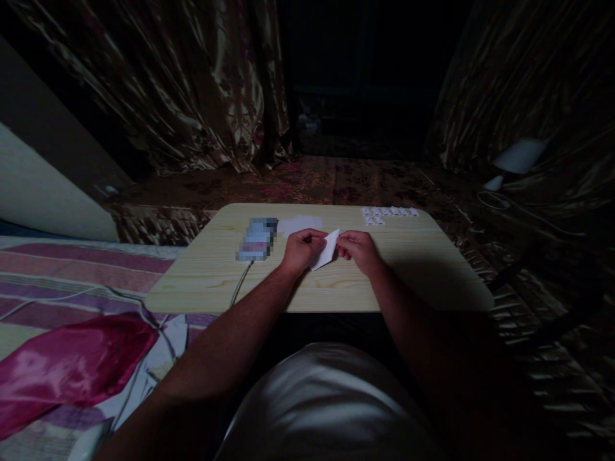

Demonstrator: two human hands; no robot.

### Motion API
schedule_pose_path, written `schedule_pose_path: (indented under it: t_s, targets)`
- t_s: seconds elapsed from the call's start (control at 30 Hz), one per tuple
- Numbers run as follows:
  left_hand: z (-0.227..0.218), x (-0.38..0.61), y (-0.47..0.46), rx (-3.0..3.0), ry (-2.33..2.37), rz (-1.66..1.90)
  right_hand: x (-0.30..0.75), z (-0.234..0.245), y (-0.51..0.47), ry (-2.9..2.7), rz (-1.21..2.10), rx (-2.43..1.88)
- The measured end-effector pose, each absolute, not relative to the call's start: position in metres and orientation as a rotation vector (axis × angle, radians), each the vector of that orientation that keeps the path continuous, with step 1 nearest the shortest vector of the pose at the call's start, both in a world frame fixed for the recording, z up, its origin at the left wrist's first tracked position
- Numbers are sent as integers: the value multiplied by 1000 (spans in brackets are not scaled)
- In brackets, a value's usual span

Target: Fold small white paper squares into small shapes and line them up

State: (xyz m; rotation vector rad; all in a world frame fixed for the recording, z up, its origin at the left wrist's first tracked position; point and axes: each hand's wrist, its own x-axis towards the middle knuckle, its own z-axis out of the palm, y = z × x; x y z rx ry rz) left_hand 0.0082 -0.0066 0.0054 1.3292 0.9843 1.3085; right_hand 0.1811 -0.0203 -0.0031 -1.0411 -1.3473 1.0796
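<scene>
white paper (328, 250), one folded sheet, is pinched by our left hand (302, 251) and right hand (357, 250) above the table (192, 285); eight small pieces (385, 212) sit near its far edge, with room rightward.

Left fingers (313, 235), right fingers (350, 239) pinch white paper (327, 251).
</scene>
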Motion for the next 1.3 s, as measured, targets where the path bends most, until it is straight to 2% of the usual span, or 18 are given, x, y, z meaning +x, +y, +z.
schedule_pose_path:
  t_s: [0.23, 1.3]
  targets:
    - [6, 9, -9, 1367, 953, 1259, 181, -4, -22, -1462, 1166, -1069]
    - [2, 9, -5, 1422, 1015, 1196, 183, -2, -13, -1071, 973, -1039]
